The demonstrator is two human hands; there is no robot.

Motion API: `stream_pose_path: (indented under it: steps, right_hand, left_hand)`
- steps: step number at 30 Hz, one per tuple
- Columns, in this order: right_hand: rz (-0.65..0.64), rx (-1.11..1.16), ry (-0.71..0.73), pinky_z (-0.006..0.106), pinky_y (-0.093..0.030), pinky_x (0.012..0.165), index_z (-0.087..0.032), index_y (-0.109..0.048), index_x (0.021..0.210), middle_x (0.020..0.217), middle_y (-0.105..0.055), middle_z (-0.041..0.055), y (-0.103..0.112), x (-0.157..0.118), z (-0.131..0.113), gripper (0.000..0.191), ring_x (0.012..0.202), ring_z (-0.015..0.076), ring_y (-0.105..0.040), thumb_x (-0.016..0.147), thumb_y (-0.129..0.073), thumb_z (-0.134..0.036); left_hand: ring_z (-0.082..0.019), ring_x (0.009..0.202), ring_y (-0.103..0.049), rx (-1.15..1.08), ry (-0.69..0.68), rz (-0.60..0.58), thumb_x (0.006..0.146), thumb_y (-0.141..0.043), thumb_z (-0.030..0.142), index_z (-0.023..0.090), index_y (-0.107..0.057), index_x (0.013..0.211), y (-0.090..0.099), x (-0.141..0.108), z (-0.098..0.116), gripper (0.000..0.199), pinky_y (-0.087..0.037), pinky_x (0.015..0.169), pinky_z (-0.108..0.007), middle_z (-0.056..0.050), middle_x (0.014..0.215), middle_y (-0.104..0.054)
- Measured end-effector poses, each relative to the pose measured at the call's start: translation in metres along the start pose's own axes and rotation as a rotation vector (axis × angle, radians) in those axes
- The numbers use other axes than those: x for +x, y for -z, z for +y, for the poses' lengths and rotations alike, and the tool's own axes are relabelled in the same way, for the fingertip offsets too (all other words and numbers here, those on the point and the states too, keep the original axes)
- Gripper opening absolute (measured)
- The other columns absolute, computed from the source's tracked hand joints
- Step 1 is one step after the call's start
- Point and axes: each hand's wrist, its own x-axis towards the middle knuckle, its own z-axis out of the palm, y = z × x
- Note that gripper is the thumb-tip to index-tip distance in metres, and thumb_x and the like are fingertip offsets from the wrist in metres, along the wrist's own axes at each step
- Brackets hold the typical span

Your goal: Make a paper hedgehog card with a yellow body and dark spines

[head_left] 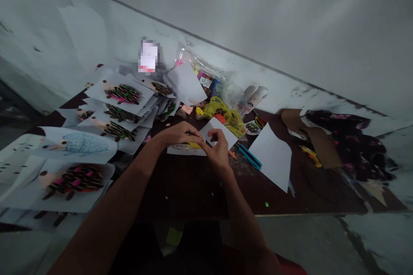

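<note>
My left hand [182, 134] reaches over a white sheet [180, 151] that bears a yellow shape [194, 145]. Its fingers are bent together above the yellow shape, and whatever they hold is hidden. Close beside it, my right hand [217, 148] has its thumb and fingers curled, with the fingertips near those of the left. What the right fingers hold, if anything, is too small to make out. Behind the hands lies a second white sheet [227, 134]. Blue scissors [250, 156] rest right of the right hand.
Stacked sheets with hedgehog figures [122, 93] fill the left side. A yellow-green plastic bag [234, 121] and a clear bag lie behind. At the right are a white sheet [274, 159], brown cardboard [322, 150] and dark patterned cloth [358, 146]. A lit phone leans on the wall.
</note>
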Motion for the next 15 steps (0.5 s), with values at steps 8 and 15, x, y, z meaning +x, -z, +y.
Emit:
stream_pose_path:
  steps: [8, 15]
  right_hand:
    - [0.003, -0.092, 0.112, 0.03, -0.046, 0.071, -0.024, -0.056, 0.085, 0.083, -0.058, -0.0004, 0.0031, -0.003, -0.0001, 0.02, 0.072, 0.016, -0.052, 0.085, -0.071, -0.038]
    - [0.018, -0.015, 0.171, 0.032, -0.05, 0.073, -0.023, -0.065, 0.08, 0.087, -0.063, 0.0034, 0.0005, -0.0063, -0.0007, 0.015, 0.075, 0.0172, -0.057, 0.088, -0.071, -0.033]
  left_hand:
    - [-0.016, 0.075, -0.062, -0.037, 0.041, 0.067, 0.076, -0.071, 0.041, 0.015, -0.079, 0.082, 0.0011, 0.0024, -0.0058, 0.028, -0.047, 0.071, -0.026, -0.005, 0.078, -0.074]
    - [-0.018, 0.078, -0.063, 0.001, 0.093, 0.074, 0.077, -0.071, 0.046, 0.016, -0.082, 0.084, -0.0004, 0.002, -0.0042, 0.033, -0.048, 0.068, -0.025, -0.006, 0.08, -0.074]
